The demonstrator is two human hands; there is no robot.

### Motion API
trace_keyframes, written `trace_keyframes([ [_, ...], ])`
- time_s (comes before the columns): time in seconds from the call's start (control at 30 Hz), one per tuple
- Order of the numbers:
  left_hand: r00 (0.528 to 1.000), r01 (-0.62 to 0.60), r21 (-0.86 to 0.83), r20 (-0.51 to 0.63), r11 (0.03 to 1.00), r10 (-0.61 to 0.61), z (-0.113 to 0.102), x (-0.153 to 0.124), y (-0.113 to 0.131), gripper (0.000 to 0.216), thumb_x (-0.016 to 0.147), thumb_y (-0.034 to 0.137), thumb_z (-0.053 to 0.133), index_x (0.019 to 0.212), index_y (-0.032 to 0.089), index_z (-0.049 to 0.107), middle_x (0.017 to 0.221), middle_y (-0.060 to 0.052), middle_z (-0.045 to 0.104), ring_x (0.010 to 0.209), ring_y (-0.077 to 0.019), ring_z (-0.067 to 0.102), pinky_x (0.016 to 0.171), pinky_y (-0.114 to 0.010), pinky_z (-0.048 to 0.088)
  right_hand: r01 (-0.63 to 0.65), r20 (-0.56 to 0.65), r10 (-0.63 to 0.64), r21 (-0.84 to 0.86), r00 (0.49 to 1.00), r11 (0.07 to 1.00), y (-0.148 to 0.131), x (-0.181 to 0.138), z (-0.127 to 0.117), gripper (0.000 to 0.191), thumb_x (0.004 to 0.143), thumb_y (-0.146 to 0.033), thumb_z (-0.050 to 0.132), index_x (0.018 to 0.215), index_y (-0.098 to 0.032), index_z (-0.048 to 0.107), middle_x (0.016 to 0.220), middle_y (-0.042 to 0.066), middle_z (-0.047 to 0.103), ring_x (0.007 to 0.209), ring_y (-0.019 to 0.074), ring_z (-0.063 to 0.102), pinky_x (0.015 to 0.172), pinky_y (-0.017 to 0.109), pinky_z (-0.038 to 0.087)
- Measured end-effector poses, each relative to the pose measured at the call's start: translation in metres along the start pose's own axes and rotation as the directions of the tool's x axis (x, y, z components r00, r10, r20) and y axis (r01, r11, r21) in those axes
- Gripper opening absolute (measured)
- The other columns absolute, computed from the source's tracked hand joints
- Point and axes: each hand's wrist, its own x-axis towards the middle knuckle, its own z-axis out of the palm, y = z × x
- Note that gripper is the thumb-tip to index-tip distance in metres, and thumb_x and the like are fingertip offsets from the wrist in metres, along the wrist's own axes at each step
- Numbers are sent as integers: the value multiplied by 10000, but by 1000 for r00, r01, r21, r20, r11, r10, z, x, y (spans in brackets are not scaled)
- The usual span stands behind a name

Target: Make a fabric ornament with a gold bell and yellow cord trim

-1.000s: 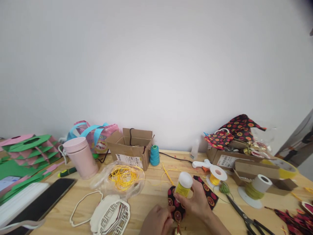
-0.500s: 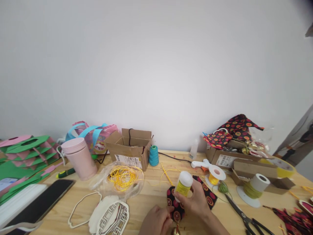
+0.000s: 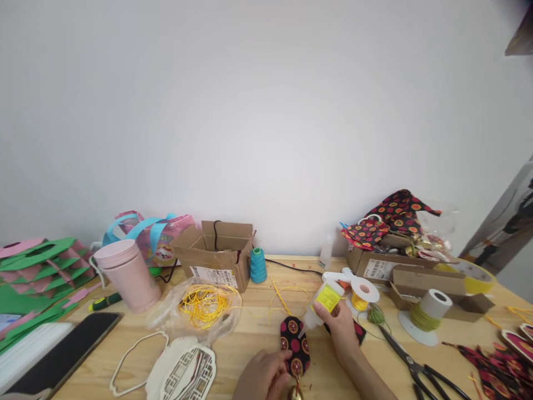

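My right hand (image 3: 342,329) is closed around a glue bottle (image 3: 327,300) with a yellow label. The bottle tilts, its narrow nozzle pointing down-left at the right edge of a long fabric-covered piece (image 3: 295,345); whether it touches, I cannot tell. That piece is black with red and orange round motifs and lies on the table. At its lower left edge, the fingers of my left hand (image 3: 265,375) close on it. A gold bell (image 3: 295,394) hangs by a red cord from its lower end, partly cut off by the frame. More patterned fabric (image 3: 358,331) lies partly hidden behind my right hand.
Black scissors (image 3: 412,364), a yellow thread spool (image 3: 363,294) and a green thread spool (image 3: 428,316) stand at right. Left are pale cut-out shapes (image 3: 166,372), a bag of yellow cord (image 3: 208,304) and a pink cup (image 3: 129,278). A glue gun (image 3: 337,276) lies behind.
The glue bottle has gone from nearly upright to tilted, its nozzle now by the piece's edge. My right hand has shifted right and uncovered more of the fabric piece. The view has turned slightly.
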Motion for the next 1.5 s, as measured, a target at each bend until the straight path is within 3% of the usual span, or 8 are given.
trace_keyframes([
  [0.17,998,11,72,58,997,-15,-4,4,7,309,807,217,411,1077,135,535,815,-68,672,777,-185,578,704,-279,460,39,115,-26,-111,993,993,-5,-11,11,231,526,-311,717,653,-156,601,634,47,639,591,203,561,552,302,438],
  [0.27,996,14,102,83,995,-23,-4,5,9,310,807,233,419,1079,140,534,816,-60,677,769,-189,572,695,-281,457,180,148,-142,-288,979,941,-4,-16,10,197,549,-310,700,623,-168,586,608,27,605,584,189,532,557,293,416],
  [0.4,996,10,135,91,991,-23,-3,6,9,290,806,222,427,1059,149,546,842,-50,683,762,-190,569,687,-280,453,468,314,-355,-465,881,751,-4,-18,6,203,572,-319,684,679,-187,572,639,14,588,588,177,516,566,282,407],
  [0.5,998,-14,158,70,987,3,-2,6,9,283,785,200,462,1047,143,553,827,-46,687,746,-189,572,669,-276,456,547,386,-396,-475,834,689,-6,-18,6,218,584,-323,681,715,-196,563,657,16,589,594,178,521,563,278,411],
  [0.63,999,-42,178,40,983,36,-2,6,10,279,776,186,478,1039,139,558,805,-39,690,735,-185,574,654,-265,458,540,373,-394,-503,840,675,-6,-17,7,219,597,-336,673,720,-199,554,664,17,595,604,180,531,570,278,421],
  [1.03,992,0,217,127,976,-28,-5,6,16,312,793,151,453,1092,101,521,867,-40,683,808,-202,572,720,-315,471,502,380,-341,-509,860,699,-7,-16,9,209,629,-355,632,660,-177,527,635,19,577,576,168,514,539,283,429],
  [1.23,997,-41,221,76,974,25,-3,4,13,304,786,171,475,1082,119,526,819,-28,685,769,-190,580,683,-299,484,449,273,-357,-531,893,719,0,-15,6,205,616,-335,649,641,-174,524,595,7,565,561,169,507,535,288,413],
  [1.5,996,-58,243,73,968,41,-3,3,11,296,791,176,466,1078,134,525,809,-23,684,753,-185,589,668,-292,492,336,236,-256,-415,937,846,-3,-17,7,197,540,-285,711,606,-171,565,610,-4,581,575,158,502,563,278,410],
])
